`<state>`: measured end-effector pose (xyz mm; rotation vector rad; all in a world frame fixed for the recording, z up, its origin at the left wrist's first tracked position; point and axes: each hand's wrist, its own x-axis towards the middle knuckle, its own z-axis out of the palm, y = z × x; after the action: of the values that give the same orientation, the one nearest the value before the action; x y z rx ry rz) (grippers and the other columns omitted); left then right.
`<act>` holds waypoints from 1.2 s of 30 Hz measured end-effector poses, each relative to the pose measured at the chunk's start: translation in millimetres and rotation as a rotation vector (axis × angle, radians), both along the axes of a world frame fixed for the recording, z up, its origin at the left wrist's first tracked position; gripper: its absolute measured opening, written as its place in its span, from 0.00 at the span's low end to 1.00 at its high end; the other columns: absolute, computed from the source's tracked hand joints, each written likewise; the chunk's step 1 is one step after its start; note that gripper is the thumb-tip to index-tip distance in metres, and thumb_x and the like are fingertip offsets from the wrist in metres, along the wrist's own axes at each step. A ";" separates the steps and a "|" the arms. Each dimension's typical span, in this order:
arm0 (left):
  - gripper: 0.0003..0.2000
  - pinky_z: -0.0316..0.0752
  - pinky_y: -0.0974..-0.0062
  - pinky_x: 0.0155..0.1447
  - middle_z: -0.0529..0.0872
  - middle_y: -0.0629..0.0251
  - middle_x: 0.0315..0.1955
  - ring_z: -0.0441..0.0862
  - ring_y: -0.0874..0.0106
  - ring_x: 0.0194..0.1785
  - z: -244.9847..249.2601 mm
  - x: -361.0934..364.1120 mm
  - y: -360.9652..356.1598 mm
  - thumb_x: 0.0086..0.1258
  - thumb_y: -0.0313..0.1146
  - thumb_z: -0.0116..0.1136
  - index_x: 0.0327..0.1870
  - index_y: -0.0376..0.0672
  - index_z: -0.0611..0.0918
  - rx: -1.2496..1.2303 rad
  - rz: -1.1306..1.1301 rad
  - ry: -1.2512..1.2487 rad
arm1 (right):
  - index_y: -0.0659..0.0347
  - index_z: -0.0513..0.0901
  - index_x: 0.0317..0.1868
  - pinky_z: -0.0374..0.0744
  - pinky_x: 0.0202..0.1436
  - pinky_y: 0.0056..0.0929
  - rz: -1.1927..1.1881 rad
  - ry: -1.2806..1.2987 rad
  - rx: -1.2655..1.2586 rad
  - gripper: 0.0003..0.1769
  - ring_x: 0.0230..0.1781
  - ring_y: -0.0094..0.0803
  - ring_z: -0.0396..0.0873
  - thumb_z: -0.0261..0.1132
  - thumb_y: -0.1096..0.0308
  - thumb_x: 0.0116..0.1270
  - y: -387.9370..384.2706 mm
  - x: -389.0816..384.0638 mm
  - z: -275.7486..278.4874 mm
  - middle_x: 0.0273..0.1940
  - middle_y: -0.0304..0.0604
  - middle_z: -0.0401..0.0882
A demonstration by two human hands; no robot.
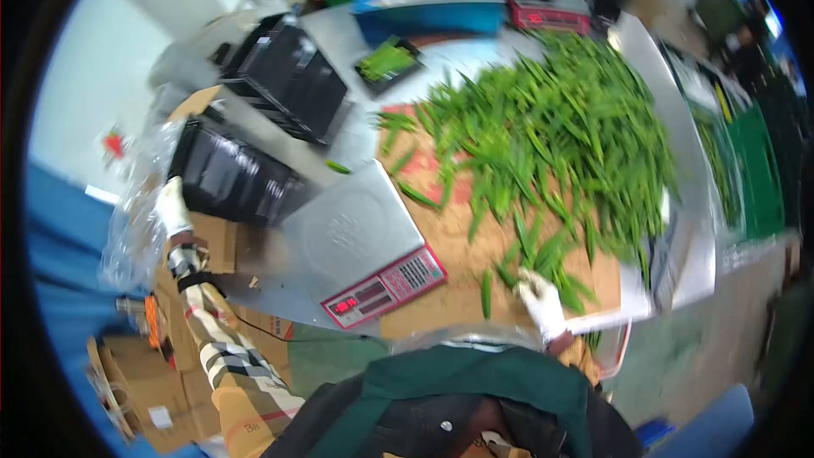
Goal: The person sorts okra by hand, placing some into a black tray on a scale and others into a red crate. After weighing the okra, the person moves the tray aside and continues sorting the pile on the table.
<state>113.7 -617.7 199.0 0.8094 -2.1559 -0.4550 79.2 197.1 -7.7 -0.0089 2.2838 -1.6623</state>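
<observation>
My left hand, in a white glove, is stretched out at the left against the near end of a stack of black trays; its fingers are blurred. My right hand, also gloved in white, rests at the near edge of a large heap of green okra-like pods. Its fingertips touch some pods, and their grip is too small to make out. Between my hands stands a silver scale with a red display panel, its plate bare.
Another black tray stack stands behind the first. A small filled tray and a blue box are farther back. Beside a second scale are a co-worker's gloved hands. A green crate stands right, cardboard boxes lower left.
</observation>
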 end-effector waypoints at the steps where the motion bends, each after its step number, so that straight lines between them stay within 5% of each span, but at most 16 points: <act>1: 0.18 0.75 0.67 0.61 0.90 0.53 0.49 0.84 0.66 0.52 0.3 -1.8 -1.9 0.74 0.40 0.60 0.52 0.32 0.87 -0.114 0.008 0.021 | 0.68 0.80 0.63 0.79 0.47 0.24 -0.029 -0.002 -0.018 0.22 0.40 0.22 0.80 0.64 0.68 0.71 4.2 5.8 1.5 0.38 0.42 0.85; 4: 0.21 0.76 0.71 0.60 0.90 0.50 0.48 0.85 0.64 0.50 16.3 -17.3 67.6 0.77 0.44 0.59 0.53 0.31 0.86 -0.075 0.246 0.347 | 0.68 0.78 0.65 0.77 0.40 0.20 -0.126 -0.168 -0.043 0.24 0.33 0.18 0.76 0.64 0.69 0.71 17.9 20.5 11.0 0.35 0.37 0.83; 5: 0.19 0.77 0.74 0.57 0.90 0.52 0.46 0.86 0.68 0.47 24.4 -19.3 116.2 0.76 0.42 0.62 0.52 0.31 0.86 -0.245 0.293 0.203 | 0.67 0.77 0.66 0.76 0.37 0.19 -0.135 -0.195 -0.032 0.24 0.31 0.17 0.75 0.64 0.69 0.71 26.8 26.3 0.3 0.34 0.35 0.82; 7: 0.11 0.77 0.74 0.53 0.90 0.57 0.40 0.84 0.71 0.43 -14.0 -19.9 188.5 0.73 0.34 0.66 0.48 0.36 0.88 -0.071 -0.085 0.361 | 0.65 0.80 0.63 0.75 0.35 0.17 -0.207 -0.199 0.034 0.21 0.29 0.15 0.73 0.65 0.71 0.71 42.6 41.4 -8.7 0.32 0.32 0.81; 8: 0.06 0.76 0.74 0.49 0.85 0.64 0.34 0.79 0.72 0.39 -19.7 -17.6 251.6 0.72 0.31 0.67 0.40 0.37 0.87 -0.407 -0.123 0.153 | 0.65 0.80 0.63 0.75 0.35 0.17 -0.233 -0.191 0.076 0.21 0.29 0.15 0.73 0.65 0.72 0.71 49.7 47.7 -7.9 0.32 0.32 0.81; 11: 0.07 0.73 0.72 0.45 0.77 0.65 0.27 0.73 0.70 0.34 -80.6 8.4 333.5 0.64 0.21 0.66 0.29 0.40 0.78 -0.062 -0.498 -0.112 | 0.64 0.83 0.58 0.75 0.33 0.17 -0.350 -0.102 0.089 0.16 0.28 0.15 0.73 0.64 0.73 0.72 70.3 65.0 -11.8 0.31 0.32 0.81; 12: 0.08 0.73 0.68 0.49 0.79 0.65 0.28 0.75 0.68 0.34 -102.8 25.0 342.3 0.63 0.22 0.67 0.29 0.41 0.78 -0.160 -0.582 -0.198 | 0.64 0.83 0.58 0.75 0.34 0.18 -0.406 -0.134 0.104 0.15 0.28 0.16 0.74 0.64 0.73 0.72 77.8 67.8 -7.8 0.31 0.32 0.81; 15: 0.08 0.72 0.58 0.61 0.86 0.64 0.36 0.81 0.63 0.44 -107.4 52.2 368.9 0.65 0.25 0.68 0.44 0.43 0.88 -0.164 -0.532 -0.494 | 0.65 0.85 0.54 0.79 0.38 0.23 -0.532 -0.099 0.144 0.13 0.30 0.21 0.78 0.65 0.73 0.71 96.0 70.6 -8.7 0.33 0.37 0.85; 18: 0.14 0.73 0.59 0.63 0.88 0.63 0.40 0.81 0.63 0.50 -79.5 33.1 425.0 0.65 0.26 0.68 0.52 0.43 0.88 -0.329 -0.526 -0.318 | 0.63 0.86 0.51 0.81 0.43 0.31 -0.467 0.164 0.372 0.12 0.34 0.34 0.83 0.68 0.72 0.68 100.6 59.5 -8.4 0.37 0.44 0.87; 20: 0.11 0.75 0.65 0.60 0.88 0.60 0.43 0.82 0.63 0.50 -61.1 4.3 468.5 0.68 0.24 0.65 0.51 0.38 0.87 -0.095 -0.680 -0.265 | 0.61 0.87 0.50 0.82 0.46 0.34 -0.360 0.450 0.504 0.12 0.38 0.40 0.85 0.69 0.72 0.66 92.5 42.8 -3.0 0.39 0.47 0.87; 25: 0.12 0.77 0.74 0.59 0.89 0.59 0.48 0.85 0.73 0.51 -103.1 -70.3 570.8 0.75 0.31 0.59 0.54 0.35 0.85 0.882 -0.994 -0.380 | 0.56 0.88 0.45 0.82 0.47 0.40 -0.254 0.356 0.455 0.11 0.42 0.47 0.85 0.68 0.61 0.67 38.0 -9.7 3.9 0.39 0.49 0.87; 28: 0.15 0.78 0.73 0.53 0.89 0.57 0.44 0.86 0.70 0.46 -173.6 -123.2 614.5 0.74 0.38 0.61 0.52 0.36 0.83 1.000 -1.069 -0.550 | 0.59 0.86 0.39 0.83 0.44 0.45 -0.028 0.037 0.731 0.15 0.40 0.52 0.86 0.66 0.55 0.66 1.0 -43.7 3.9 0.37 0.54 0.87; 30: 0.24 0.79 0.60 0.55 0.89 0.49 0.44 0.86 0.53 0.49 -201.4 -145.9 645.0 0.70 0.51 0.62 0.55 0.39 0.81 0.638 -0.906 -0.731 | 0.62 0.85 0.37 0.83 0.43 0.47 -0.011 0.043 0.772 0.18 0.38 0.54 0.86 0.68 0.53 0.65 -15.7 -52.7 -10.9 0.34 0.56 0.86; 31: 0.31 0.81 0.70 0.50 0.87 0.50 0.44 0.87 0.66 0.45 -195.7 -154.3 657.7 0.68 0.51 0.67 0.59 0.30 0.75 0.587 -0.841 -0.877 | 0.65 0.83 0.36 0.82 0.42 0.48 -0.019 0.070 0.746 0.21 0.37 0.54 0.86 0.69 0.51 0.63 -20.7 -56.4 -18.9 0.33 0.58 0.86; 34: 0.37 0.78 0.60 0.56 0.86 0.43 0.45 0.86 0.51 0.50 -195.5 -159.2 682.4 0.60 0.54 0.69 0.61 0.31 0.74 0.279 -0.762 -0.947 | 0.62 0.86 0.36 0.83 0.42 0.46 0.035 0.080 0.813 0.17 0.38 0.52 0.86 0.69 0.54 0.63 -24.0 -64.0 -21.6 0.34 0.55 0.87; 36: 0.36 0.79 0.62 0.55 0.87 0.45 0.44 0.86 0.54 0.49 -206.7 -160.9 680.3 0.60 0.51 0.70 0.62 0.31 0.73 0.323 -0.769 -0.897 | 0.61 0.87 0.35 0.83 0.41 0.46 0.051 0.093 0.840 0.13 0.38 0.52 0.86 0.68 0.58 0.63 -26.4 -63.1 -22.9 0.34 0.54 0.87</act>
<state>-47.2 62.6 -7.7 0.3086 -3.2919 -0.9791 16.1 170.7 -30.6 0.0451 2.8342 -0.5840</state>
